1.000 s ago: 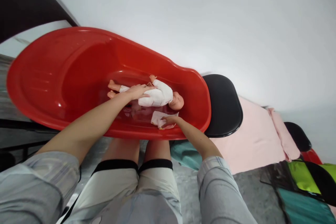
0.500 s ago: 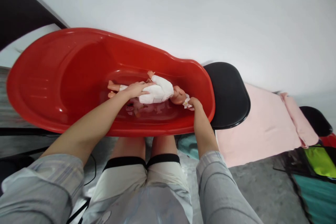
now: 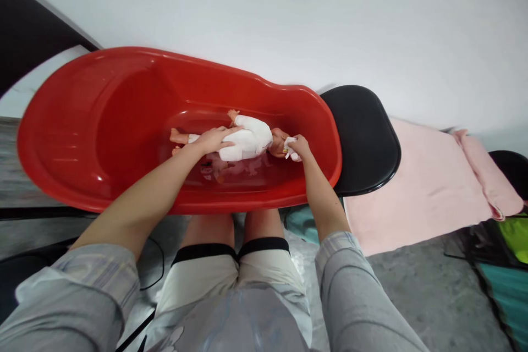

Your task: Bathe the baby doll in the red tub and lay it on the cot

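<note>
Pinching crumpled white cloth [image 3: 290, 148] in our right hand [image 3: 301, 147] against its three-o'clock head [image 3: 277, 141], we spread our left hand [image 3: 213, 139] on the white-clothed plastic doll [image 3: 246, 143] lying nine-to-three.

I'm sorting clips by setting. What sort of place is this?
Indoors, possibly a home or a practice room; the view doesn't settle which. A pale wall rises behind a red tub with a doll in it, and a pink cloth is spread beyond a black seat.
</note>
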A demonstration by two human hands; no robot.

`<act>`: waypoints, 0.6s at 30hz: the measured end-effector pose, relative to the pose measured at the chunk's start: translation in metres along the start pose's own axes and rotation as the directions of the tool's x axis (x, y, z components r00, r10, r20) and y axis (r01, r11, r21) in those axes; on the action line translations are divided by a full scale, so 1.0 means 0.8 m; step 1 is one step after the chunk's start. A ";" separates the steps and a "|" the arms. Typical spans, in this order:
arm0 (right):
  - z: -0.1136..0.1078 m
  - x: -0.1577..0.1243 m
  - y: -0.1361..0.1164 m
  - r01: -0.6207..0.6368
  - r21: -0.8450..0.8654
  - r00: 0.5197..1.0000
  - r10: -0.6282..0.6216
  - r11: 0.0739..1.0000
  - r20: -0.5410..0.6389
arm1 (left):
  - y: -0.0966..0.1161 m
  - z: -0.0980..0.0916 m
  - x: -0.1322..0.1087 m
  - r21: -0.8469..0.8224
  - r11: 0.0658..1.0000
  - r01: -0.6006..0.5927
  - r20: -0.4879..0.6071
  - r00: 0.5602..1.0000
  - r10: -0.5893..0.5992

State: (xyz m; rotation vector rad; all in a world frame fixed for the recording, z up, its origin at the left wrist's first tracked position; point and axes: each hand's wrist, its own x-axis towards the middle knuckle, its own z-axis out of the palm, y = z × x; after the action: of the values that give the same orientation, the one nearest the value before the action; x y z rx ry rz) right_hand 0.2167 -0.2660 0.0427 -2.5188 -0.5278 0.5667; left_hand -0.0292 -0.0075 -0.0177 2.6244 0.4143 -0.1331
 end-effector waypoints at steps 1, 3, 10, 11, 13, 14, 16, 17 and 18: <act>0.003 0.000 -0.002 0.000 0.005 1.000 0.000 1.000 0.005 | 0.001 -0.001 0.000 0.002 1.000 -0.001 0.000 1.000 0.001; 0.005 0.000 -0.005 0.030 0.000 0.999 -0.030 1.000 0.027 | 0.003 -0.004 -0.002 0.005 1.000 -0.005 0.004 1.000 0.005; -0.004 0.002 -0.007 0.127 0.063 0.972 -0.137 0.990 0.190 | 0.010 -0.012 -0.006 0.002 1.000 0.005 0.031 0.999 -0.005; -0.005 0.002 -0.007 0.147 0.077 0.961 -0.161 0.986 0.224 | 0.009 -0.012 -0.006 0.001 1.000 0.003 0.030 1.000 -0.003; -0.005 0.001 -0.010 0.201 0.074 0.941 -0.214 0.977 0.263 | 0.008 -0.010 -0.005 -0.004 1.000 0.001 0.022 1.000 -0.001; -0.004 0.001 -0.011 0.237 0.058 0.929 -0.243 0.970 0.278 | 0.007 -0.010 -0.005 -0.007 1.000 0.001 0.018 1.000 -0.001; 0.001 0.000 -0.015 0.315 0.020 0.895 -0.304 0.949 0.325 | 0.006 -0.009 -0.005 -0.011 1.000 0.003 0.016 1.000 -0.002; 0.004 0.001 -0.015 0.348 -0.002 0.871 -0.323 0.937 0.371 | 0.006 -0.009 -0.005 -0.013 1.000 0.001 0.017 1.000 -0.001; 0.008 0.002 -0.016 0.375 -0.024 0.841 -0.330 0.927 0.430 | 0.006 -0.009 -0.005 -0.016 1.000 0.000 0.017 1.000 0.000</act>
State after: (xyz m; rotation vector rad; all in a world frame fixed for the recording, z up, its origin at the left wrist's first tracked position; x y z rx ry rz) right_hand 0.2122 -0.2529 0.0442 -2.3065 -1.1845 0.9601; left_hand -0.0315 -0.0095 -0.0083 2.6060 0.4076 -0.1518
